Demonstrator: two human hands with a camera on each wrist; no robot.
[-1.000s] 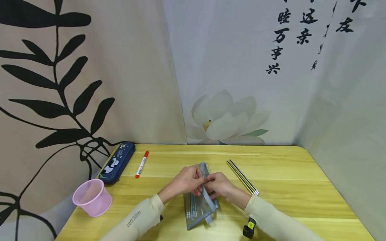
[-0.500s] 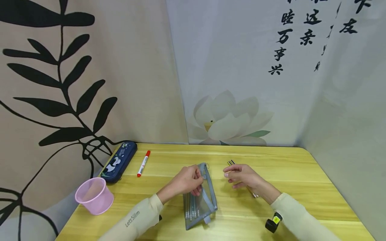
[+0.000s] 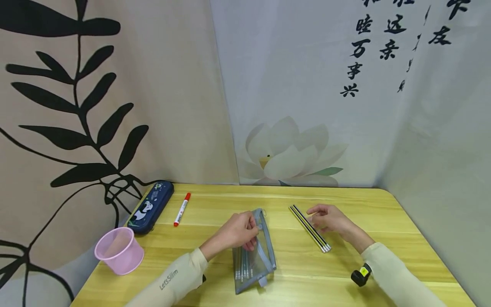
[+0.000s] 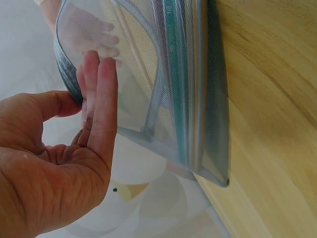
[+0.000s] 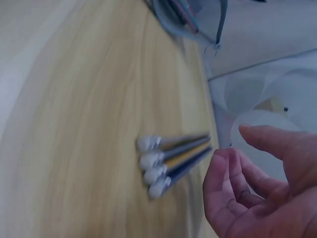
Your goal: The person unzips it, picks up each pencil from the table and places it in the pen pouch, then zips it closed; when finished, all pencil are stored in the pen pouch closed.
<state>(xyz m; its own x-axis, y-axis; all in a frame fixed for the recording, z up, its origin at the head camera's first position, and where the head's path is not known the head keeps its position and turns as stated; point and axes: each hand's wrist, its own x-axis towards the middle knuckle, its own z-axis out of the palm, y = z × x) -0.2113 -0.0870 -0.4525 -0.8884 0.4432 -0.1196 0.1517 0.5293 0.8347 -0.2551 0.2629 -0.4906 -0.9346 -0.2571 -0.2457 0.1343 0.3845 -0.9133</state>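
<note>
My left hand (image 3: 239, 230) pinches the upper edge of a grey see-through mesh zipper pouch (image 3: 256, 279) and holds it tilted over the table. In the left wrist view the thumb lies at the zipper edge, and the pouch's mouth gapes. Several pencils (image 3: 243, 265) show through its mesh. To the right, a bundle of pencils (image 3: 310, 229) lies side by side on the table, their white eraser ends (image 5: 158, 188) clear in the right wrist view. Just right of these pencils hovers my right hand (image 3: 331, 221), fingers loosely bent and apart, holding nothing.
At the left edge stands a pink cup (image 3: 122, 256). Behind it lies a dark blue pencil case (image 3: 150, 207) with a panda print, and beside that a white marker (image 3: 182, 209) with red ends. A printed cloth backdrop (image 3: 184, 106) rises behind the wooden table (image 3: 383, 247).
My right hand has left the pouch and moved right, passing over the loose pencils to their far side. The left hand has kept its grip on the pouch.
</note>
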